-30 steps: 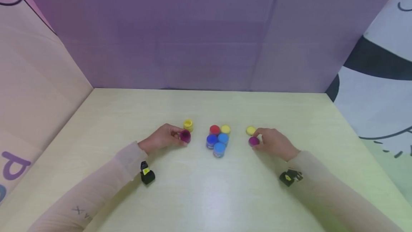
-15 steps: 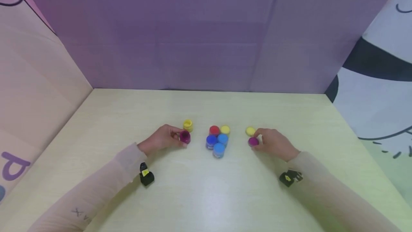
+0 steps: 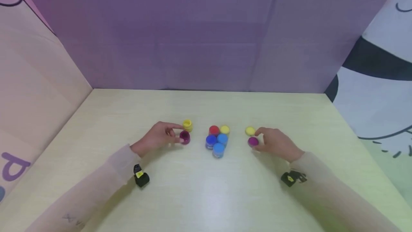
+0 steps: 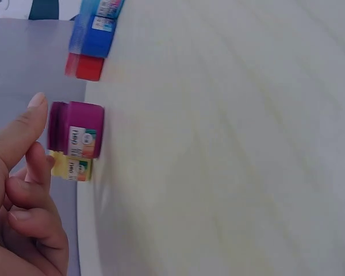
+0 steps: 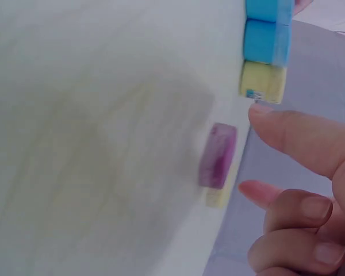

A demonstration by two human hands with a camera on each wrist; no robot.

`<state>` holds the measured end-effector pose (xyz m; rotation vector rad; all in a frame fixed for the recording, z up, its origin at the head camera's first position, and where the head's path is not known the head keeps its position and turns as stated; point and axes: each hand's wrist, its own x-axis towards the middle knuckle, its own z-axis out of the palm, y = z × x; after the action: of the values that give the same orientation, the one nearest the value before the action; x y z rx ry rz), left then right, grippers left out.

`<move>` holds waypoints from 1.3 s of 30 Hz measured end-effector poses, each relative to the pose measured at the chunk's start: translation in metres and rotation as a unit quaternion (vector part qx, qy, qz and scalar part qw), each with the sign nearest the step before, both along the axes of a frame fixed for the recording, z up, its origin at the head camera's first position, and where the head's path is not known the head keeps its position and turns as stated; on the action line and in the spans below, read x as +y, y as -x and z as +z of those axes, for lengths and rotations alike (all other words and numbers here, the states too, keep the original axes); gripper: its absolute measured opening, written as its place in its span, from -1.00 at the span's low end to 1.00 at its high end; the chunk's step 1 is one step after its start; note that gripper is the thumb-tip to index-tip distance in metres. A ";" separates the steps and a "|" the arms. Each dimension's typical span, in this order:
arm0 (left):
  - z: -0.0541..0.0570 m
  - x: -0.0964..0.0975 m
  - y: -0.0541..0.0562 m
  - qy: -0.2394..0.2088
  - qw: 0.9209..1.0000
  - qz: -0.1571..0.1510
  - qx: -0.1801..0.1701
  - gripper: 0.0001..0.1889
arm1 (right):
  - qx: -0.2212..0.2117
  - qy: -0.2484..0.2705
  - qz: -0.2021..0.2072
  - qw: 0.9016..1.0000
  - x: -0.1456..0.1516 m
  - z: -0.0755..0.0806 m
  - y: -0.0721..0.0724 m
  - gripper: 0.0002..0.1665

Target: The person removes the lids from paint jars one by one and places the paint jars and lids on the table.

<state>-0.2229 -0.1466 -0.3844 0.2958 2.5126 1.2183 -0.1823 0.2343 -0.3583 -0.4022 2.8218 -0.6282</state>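
An uncapped purple jar stands on the table in the head view. My left hand is beside it, thumb and index finger parted around its near and far sides. In the left wrist view, the thumb of my left hand is apart from the purple jar. Behind it stands an open yellow jar. To the right, a purple lid lies flat by a yellow lid. My right hand hovers at the purple lid; the right wrist view shows its fingertips spread and clear of the lid.
Between the hands stands a cluster of capped jars: a red one, a yellow one, a dark blue one and two light blue ones, the nearer light blue jar in front. A purple wall rises behind the table.
My left hand has let go of the purple jar and drawn slightly left, its index finger straighter. The right hand's fingers have parted a little from the purple lid. The jars stay in place.
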 end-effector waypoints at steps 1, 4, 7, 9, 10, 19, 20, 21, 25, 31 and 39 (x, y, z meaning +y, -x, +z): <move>0.002 0.000 0.000 0.002 1.000 0.000 0.007 -0.49 | 0.000 0.001 -0.001 1.000 -0.001 0.001 -0.001 -0.48; 0.011 0.000 -0.002 -0.004 1.000 0.000 0.024 -0.49 | 0.005 0.009 0.003 1.000 -0.003 0.004 -0.003 -0.47; 0.018 0.003 -0.004 -0.014 0.999 -0.003 0.039 -0.49 | 0.013 0.017 0.012 1.000 -0.007 0.004 -0.007 -0.45; 0.023 0.006 -0.006 -0.023 0.999 -0.005 0.043 -0.50 | 0.025 0.026 0.022 0.999 -0.010 0.004 -0.009 -0.44; 0.025 0.009 -0.008 -0.026 0.999 -0.008 0.047 -0.50 | 0.031 0.032 0.024 0.999 -0.012 0.003 -0.011 -0.45; 0.029 0.039 -0.027 -0.061 0.992 -0.086 0.072 -0.53 | 0.028 0.076 0.050 0.995 -0.034 0.001 -0.021 -0.56; 0.028 0.043 -0.028 -0.064 0.991 -0.092 0.069 -0.54 | 0.025 0.079 0.051 0.995 -0.036 0.002 -0.022 -0.56; 0.027 0.046 -0.030 -0.066 0.991 -0.097 0.066 -0.55 | 0.020 0.080 0.050 0.995 -0.038 0.002 -0.023 -0.56; 0.022 0.060 -0.036 -0.049 0.991 -0.114 0.052 -0.60 | 0.019 0.084 0.054 0.995 -0.042 0.004 -0.025 -0.57; 0.010 0.073 -0.041 -0.030 0.991 -0.126 0.043 -0.63 | 0.018 0.092 0.061 0.994 -0.043 0.002 -0.029 -0.60; 0.008 0.082 -0.045 -0.044 0.986 -0.129 0.097 -0.66 | 0.021 0.085 0.066 0.994 -0.044 0.000 -0.031 -0.60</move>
<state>-0.1778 -0.0646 -0.3769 0.7702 2.4835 1.2470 -0.1509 0.1905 -0.3586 -0.6338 2.7602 -0.8419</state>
